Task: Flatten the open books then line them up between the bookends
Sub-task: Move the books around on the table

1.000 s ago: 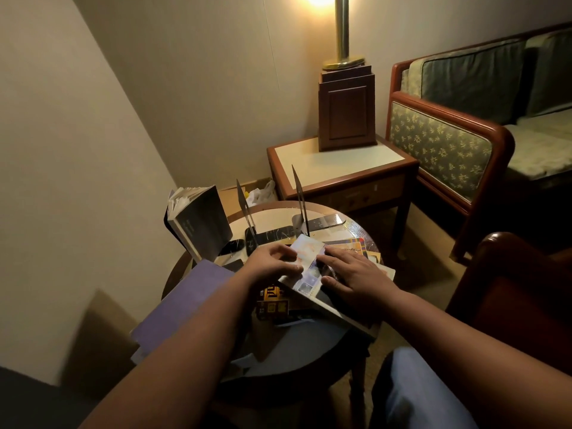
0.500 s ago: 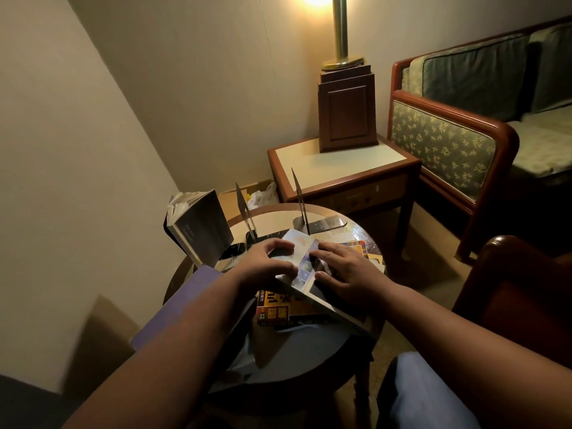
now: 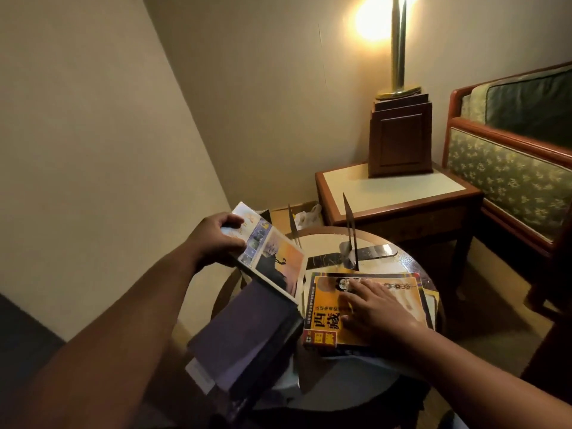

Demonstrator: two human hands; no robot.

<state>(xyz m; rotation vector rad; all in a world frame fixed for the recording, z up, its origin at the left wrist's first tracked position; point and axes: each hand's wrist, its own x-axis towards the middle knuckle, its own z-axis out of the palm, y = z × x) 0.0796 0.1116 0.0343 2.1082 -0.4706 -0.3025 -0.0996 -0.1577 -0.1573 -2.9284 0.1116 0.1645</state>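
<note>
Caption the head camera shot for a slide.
Left hand grips a picture book; right hand flat on yellow book.

Tilted sunset-cover book (image 3: 272, 261) aloft, yellow book (image 3: 325, 308) flat, bookends (image 3: 349, 233) upright

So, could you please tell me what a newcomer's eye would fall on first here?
The lit lamp glows at the top, on the side table. Below, the left hand grips a sunset-cover book, tilted, at the round table's left, while the right hand lies flat on a yellow book. Two bookends stand upright at the table's far side.
</note>
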